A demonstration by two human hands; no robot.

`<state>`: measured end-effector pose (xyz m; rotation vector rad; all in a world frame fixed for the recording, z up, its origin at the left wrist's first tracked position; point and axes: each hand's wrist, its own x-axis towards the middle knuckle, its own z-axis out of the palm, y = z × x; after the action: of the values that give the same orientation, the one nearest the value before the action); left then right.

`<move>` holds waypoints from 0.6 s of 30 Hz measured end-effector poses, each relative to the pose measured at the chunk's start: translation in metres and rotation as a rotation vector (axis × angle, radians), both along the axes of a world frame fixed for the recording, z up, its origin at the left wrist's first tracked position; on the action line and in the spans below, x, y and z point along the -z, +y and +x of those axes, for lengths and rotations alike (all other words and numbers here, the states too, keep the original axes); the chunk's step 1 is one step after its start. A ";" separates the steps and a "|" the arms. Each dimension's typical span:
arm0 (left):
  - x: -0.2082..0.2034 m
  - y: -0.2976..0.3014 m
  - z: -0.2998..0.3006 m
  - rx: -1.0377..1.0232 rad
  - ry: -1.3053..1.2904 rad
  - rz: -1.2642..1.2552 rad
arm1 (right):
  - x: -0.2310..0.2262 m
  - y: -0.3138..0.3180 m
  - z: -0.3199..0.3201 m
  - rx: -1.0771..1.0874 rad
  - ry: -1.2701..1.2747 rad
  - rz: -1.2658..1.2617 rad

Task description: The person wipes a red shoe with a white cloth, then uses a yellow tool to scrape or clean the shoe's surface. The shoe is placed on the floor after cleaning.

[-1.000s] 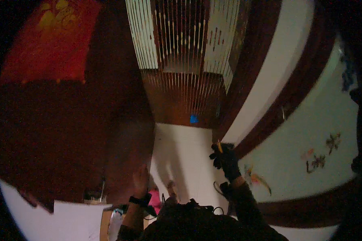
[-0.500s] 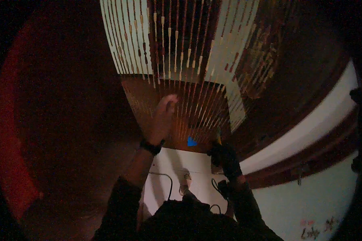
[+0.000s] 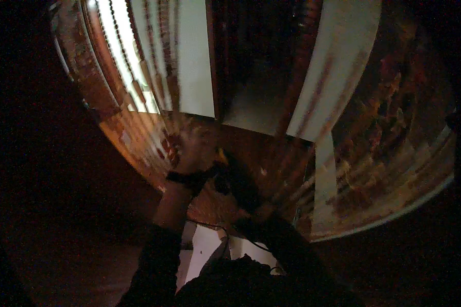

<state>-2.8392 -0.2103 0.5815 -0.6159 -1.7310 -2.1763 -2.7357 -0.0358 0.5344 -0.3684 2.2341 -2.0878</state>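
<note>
A beaded curtain point(image 3: 165, 66) hangs in strands before me, parted, with its strands gathered to the left and swept to the right. My left hand point(image 3: 192, 148), bare with a black band at the wrist, reaches in against the left bunch of strands. Motion smears its fingers, so their grip is unclear. Close beside it, my right hand point(image 3: 235, 181) wears a dark glove and is closed on a small thing with a yellow tip point(image 3: 222, 154). The rest of that thing is lost in the dark.
Beyond the parted strands is a dark doorway point(image 3: 253, 77) with pale wall point(image 3: 187, 56) on its left. Brown floor point(image 3: 261, 146) lies below the hands. More blurred strands point(image 3: 363, 174) spread at the right. A dark cable point(image 3: 258, 246) runs near my body.
My view has swung forward into the curtain. The strands have parted to both sides. My right hand has moved left and up, near my left hand, with the yellow-tipped thing still in it.
</note>
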 end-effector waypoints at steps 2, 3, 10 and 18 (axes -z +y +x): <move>-0.005 -0.016 -0.063 -0.116 -0.194 0.118 | 0.007 0.023 -0.062 0.073 -0.044 -0.040; -0.008 -0.021 -0.096 -0.107 -0.149 0.198 | 0.011 0.044 -0.091 0.125 -0.067 -0.057; -0.046 -0.224 -0.244 -0.156 0.146 0.308 | -0.002 0.177 -0.177 0.692 -0.082 -0.161; -0.039 -0.403 -0.313 -1.083 0.294 -0.719 | 0.009 0.225 -0.333 0.905 -0.012 -0.226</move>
<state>-3.1521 -0.6130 0.6207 -0.0430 -1.9596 -0.7027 -3.0691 0.1889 0.5257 0.8091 2.4121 -2.6905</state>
